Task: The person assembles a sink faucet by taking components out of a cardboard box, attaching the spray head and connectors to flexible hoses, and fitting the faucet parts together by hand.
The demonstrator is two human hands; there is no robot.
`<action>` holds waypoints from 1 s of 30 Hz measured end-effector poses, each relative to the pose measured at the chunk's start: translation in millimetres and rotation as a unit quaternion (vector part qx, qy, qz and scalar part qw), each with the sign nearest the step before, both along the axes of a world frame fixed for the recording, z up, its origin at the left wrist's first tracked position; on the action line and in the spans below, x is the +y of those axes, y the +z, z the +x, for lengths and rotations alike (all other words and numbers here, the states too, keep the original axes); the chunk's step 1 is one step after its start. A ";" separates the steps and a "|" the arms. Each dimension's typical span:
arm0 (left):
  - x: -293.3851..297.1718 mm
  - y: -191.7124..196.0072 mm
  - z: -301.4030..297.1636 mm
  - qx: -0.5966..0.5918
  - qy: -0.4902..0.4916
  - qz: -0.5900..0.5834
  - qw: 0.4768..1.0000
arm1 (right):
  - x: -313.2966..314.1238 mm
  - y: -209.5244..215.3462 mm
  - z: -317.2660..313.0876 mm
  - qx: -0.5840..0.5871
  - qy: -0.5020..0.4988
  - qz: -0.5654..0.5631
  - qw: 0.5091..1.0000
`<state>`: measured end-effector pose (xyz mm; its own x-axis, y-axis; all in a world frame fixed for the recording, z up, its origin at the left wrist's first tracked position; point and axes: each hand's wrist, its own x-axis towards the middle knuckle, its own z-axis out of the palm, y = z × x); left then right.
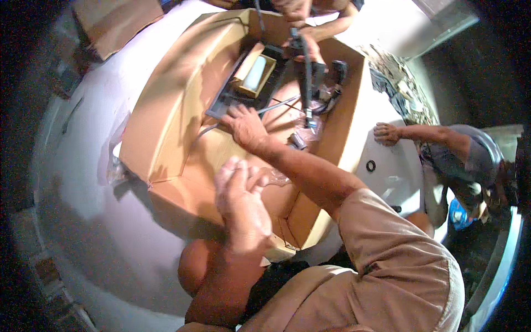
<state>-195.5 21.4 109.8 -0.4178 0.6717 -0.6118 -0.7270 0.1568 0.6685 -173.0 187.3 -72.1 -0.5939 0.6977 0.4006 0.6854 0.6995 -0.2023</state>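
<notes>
A large open cardboard box (pixel 193 191) stands before me. Inside it, my right hand (pixel 247 128) reaches across with spread fingers, laid on the near edge of a dark flat panel (pixel 221 98). On that panel sits a small carton (pixel 266 76) holding a pale cylinder (pixel 254 73). A grey tube (pixel 276 105) runs close by my right fingers. Over the box's near part, my left hand (pixel 240 199) is raised, its fingers loosely bent and slightly blurred, with nothing visible in it. Below it lies a clear plastic bag (pixel 276 177).
Across the box, another person's hands (pixel 301 39) hold a black rod-like part (pixel 305 83). Black fittings (pixel 297 141) lie along the box's right side. At right, another person's hand (pixel 387 134) rests on a white surface near a black ring (pixel 371 165). Brown cardboard (pixel 113 25) stands far left.
</notes>
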 end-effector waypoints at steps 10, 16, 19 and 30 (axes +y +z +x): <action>12.2 49.8 -25.6 -0.003 0.124 0.112 0.986 | -106.2 134.7 81.1 0.237 0.112 -0.040 0.964; -18.9 66.6 -55.4 0.080 0.015 0.313 0.946 | -146.3 134.8 116.4 0.308 0.085 -0.121 0.940; -30.6 111.0 -31.6 0.112 0.027 0.356 0.927 | -159.2 154.1 140.2 0.326 0.106 -0.138 0.929; 5.0 147.7 50.0 0.193 -0.105 0.420 0.881 | -174.7 324.3 232.1 0.585 0.026 -0.248 0.771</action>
